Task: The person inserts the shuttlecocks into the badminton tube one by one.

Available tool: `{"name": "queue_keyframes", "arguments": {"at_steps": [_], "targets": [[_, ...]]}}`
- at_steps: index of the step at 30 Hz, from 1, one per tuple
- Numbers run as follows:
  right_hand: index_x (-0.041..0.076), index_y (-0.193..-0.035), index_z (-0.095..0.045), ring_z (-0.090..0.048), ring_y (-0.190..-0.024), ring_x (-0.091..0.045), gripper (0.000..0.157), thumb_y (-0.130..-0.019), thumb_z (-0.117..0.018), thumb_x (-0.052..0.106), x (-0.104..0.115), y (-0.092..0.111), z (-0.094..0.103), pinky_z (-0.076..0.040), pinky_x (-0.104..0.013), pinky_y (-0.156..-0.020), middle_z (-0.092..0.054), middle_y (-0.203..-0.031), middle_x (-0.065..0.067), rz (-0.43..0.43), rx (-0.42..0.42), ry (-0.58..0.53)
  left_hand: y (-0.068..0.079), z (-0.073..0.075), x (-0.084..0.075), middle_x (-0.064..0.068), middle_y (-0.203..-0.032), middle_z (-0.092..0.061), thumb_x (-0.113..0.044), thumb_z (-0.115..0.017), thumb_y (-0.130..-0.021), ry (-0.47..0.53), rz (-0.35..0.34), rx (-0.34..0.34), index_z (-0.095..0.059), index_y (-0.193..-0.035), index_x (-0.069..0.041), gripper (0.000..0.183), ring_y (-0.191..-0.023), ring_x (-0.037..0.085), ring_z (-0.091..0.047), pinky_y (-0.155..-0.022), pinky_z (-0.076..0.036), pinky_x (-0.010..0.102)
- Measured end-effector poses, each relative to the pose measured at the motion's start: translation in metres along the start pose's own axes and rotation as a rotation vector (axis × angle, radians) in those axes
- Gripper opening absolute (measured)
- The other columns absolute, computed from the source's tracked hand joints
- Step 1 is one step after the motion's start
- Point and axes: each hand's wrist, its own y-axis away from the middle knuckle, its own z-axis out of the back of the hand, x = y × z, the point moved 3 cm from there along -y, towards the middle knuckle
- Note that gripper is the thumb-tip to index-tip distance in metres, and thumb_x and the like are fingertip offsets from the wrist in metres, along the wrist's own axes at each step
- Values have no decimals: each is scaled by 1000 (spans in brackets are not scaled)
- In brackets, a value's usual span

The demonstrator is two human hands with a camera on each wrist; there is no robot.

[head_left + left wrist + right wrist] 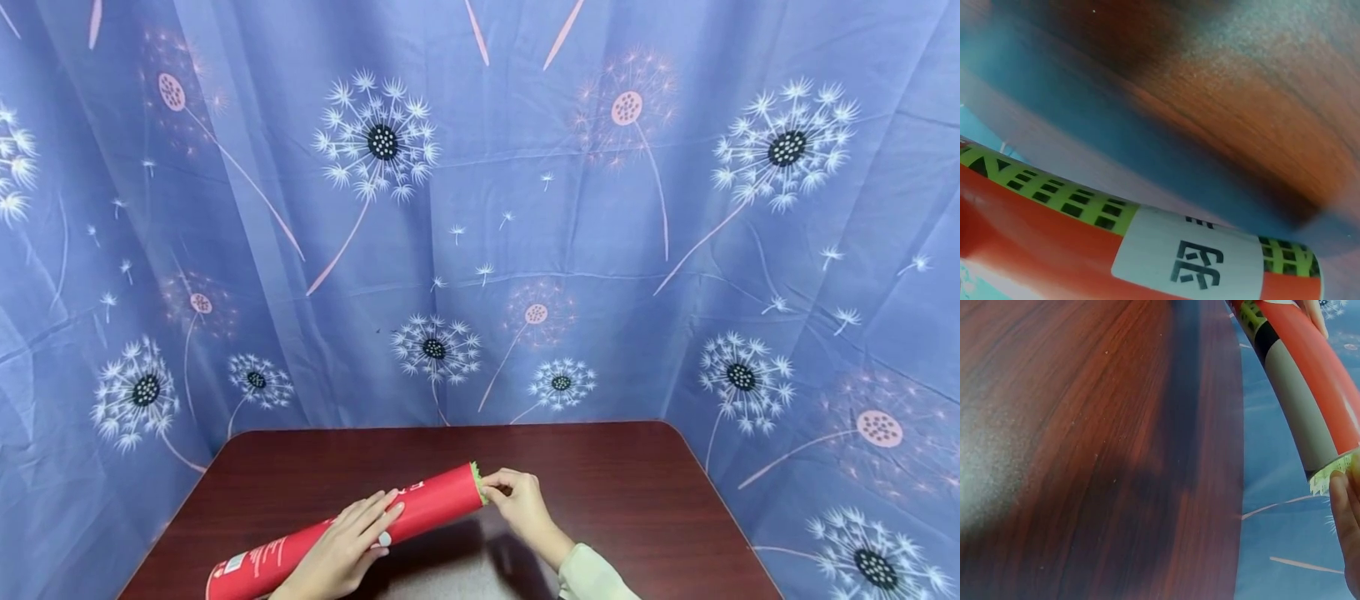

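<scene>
A long red tube [438,500] with white print and a barcode slants up to the right over the table in the head view. My left hand [345,542] grips it around the middle, fingers across the top and thumb on the near side. At the tube's upper right end shows a frilly green edge [1322,480]. My right hand [523,508] pinches at this edge with thumb and fingertips. In the left wrist view the tube bears a green-and-black patterned band [1079,203] and a white label [1188,253]. The inside of the tube is hidden.
Below the tube lies a dark red-brown wooden table [637,492] with a pale glare at its near middle. A blue curtain [487,208] with dandelion prints hangs behind it and along both sides.
</scene>
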Motion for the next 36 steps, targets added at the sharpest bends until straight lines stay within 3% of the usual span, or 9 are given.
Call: {"name": "queue_keyframes", "arguments": {"at_steps": [8, 16, 24, 28, 36], "targets": [[1, -79, -75, -57, -65, 2, 2, -77, -75, 0, 3, -1, 2, -50, -17, -55, -70, -74, -5, 0, 79, -30, 0, 1, 4, 21, -137, -51, -35, -44, -101, 42, 10, -8, -53, -135, -1, 49, -127, 32, -48, -110, -27, 32], [-2, -86, -74, -63, -72, -10, 12, -78, -71, -10, 5, 6, 11, -53, -21, -60, -71, -78, -9, 70, 208, -114, 3, 0, 2, 17, -141, -49, -36, -41, -102, 18, 2, 19, -53, -136, -2, 49, -128, 30, -48, -112, -25, 30], [-9, -82, -72, -65, -66, -23, 9, -75, -70, -15, 27, 5, 14, -52, -21, -58, -68, -74, -20, 101, 185, -107, 5, -1, 2, 17, -143, -47, -36, -38, -103, -7, -4, 33, -53, -136, -2, 49, -130, 29, -46, -115, -19, 29], [-9, -83, -72, -66, -67, -27, 9, -75, -70, -14, 15, 7, 10, -53, -22, -60, -69, -75, -20, 108, 195, -125, 7, -1, 2, 16, -144, -46, -36, -38, -103, -7, 3, 54, -52, -137, -3, 49, -130, 29, -45, -116, -18, 29], [-6, -87, -74, -66, -76, -10, 10, -81, -72, 2, -13, 9, 2, -56, -25, -64, -72, -81, -16, 46, 269, -228, 7, 3, 1, 17, -141, -49, -36, -37, -103, 12, 13, 43, -52, -137, -3, 50, -125, 31, -51, -112, -25, 30]]}}
